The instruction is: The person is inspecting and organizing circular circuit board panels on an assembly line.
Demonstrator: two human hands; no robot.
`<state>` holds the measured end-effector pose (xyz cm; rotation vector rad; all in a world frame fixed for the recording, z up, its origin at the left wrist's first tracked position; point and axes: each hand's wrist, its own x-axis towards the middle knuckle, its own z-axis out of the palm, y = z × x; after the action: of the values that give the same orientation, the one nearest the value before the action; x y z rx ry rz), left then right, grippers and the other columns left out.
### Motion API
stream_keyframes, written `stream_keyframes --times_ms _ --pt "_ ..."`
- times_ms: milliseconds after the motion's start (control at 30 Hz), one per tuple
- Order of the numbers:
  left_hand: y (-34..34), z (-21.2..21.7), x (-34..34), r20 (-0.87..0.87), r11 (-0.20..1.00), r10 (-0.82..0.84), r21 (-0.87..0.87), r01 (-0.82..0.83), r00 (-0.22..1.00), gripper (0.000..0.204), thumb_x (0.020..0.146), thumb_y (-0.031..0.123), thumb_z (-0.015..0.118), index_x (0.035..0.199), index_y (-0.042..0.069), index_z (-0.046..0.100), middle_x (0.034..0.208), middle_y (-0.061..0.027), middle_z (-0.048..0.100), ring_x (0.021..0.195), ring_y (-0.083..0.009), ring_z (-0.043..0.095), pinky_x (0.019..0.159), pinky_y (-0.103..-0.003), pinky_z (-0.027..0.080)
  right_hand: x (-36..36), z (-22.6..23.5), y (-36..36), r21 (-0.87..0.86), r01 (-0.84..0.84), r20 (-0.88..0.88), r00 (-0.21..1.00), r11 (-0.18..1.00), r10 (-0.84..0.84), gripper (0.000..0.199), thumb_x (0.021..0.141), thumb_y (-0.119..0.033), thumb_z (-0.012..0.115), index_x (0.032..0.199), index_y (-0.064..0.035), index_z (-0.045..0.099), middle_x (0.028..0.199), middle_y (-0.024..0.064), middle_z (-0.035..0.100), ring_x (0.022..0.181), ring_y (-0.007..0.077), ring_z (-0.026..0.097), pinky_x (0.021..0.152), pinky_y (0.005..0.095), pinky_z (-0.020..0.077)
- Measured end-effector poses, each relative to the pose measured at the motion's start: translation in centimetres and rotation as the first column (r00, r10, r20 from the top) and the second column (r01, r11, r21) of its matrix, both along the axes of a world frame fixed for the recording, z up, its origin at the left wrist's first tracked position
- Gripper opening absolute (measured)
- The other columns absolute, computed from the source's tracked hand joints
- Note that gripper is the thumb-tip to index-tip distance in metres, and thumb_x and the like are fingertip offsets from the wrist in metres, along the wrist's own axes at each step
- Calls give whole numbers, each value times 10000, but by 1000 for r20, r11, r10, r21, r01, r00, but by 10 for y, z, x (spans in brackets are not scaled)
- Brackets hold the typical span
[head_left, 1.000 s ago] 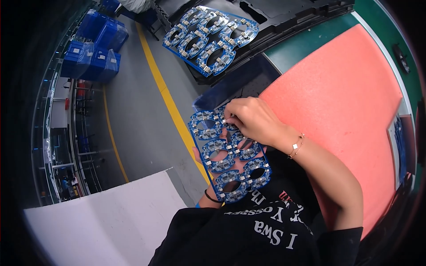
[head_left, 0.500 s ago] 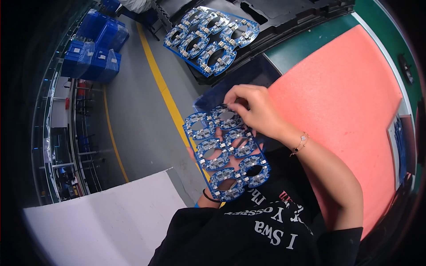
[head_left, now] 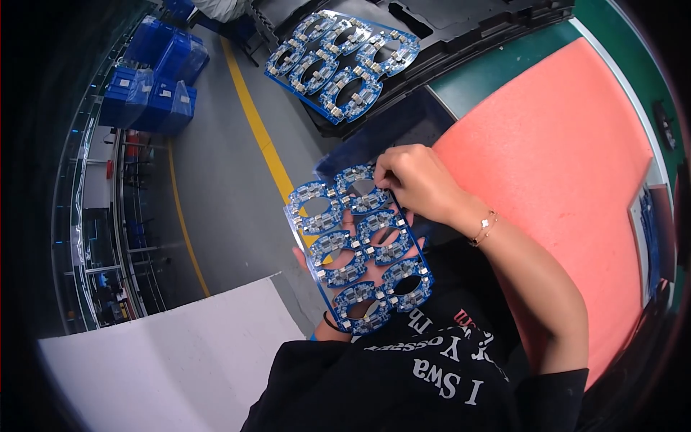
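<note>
A blue circuit board panel, made of several ring-shaped boards joined together, is tilted in front of my body. My left hand supports it from beneath; palm and fingers show through the holes, and the thumb sticks out past the left edge. At the panel's upper right corner, my right hand is closed, its thumb and fingers pinching the edge. The fingertips are partly hidden there. A second, similar circuit board panel lies beyond, on a black tray.
An orange-pink foam mat covers the green bench at right. A dark blue bin stands beyond my hands. Blue crates are stacked at far left, past the yellow-lined floor. A white surface fills the lower left.
The held panel has shifted slightly left and tilted a little differently. My right hand has moved slightly right and down along its upper corner, with the fingers more curled.
</note>
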<state>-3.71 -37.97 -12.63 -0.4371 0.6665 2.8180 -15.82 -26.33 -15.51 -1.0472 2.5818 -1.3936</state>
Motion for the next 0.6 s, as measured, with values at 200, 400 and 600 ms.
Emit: stream_keyframes --times_ms 200,400,600 --pt "-3 5 -1 14 1000 28 3 -28 1000 1022 590 863 351 1394 266 148 1389 -236 191 1293 -451 159 986 -685 125 -2 14 0 -197 131 396 917 972 -43 47 700 38 612 723 -1 627 660 98 600 643 220 607 582 297 474" --pt "-1 0 4 11 979 39 198 -40 999 989 606 847 374 1390 287 152 1395 -229 182 1290 -456 158 988 -679 152 -2 0 0 -239 130 39 991 962 -125 118 713 40 597 821 -8 606 798 97 571 754 257 592 610 319 476" --pt "7 12 1 94 993 40 -117 -29 995 971 626 846 317 1387 261 167 1393 -222 204 1263 -447 221 980 -670 185 -1 -2 -2 -83 73 19 997 994 -72 76 684 34 600 747 2 574 748 123 572 727 302 576 609 370 465"
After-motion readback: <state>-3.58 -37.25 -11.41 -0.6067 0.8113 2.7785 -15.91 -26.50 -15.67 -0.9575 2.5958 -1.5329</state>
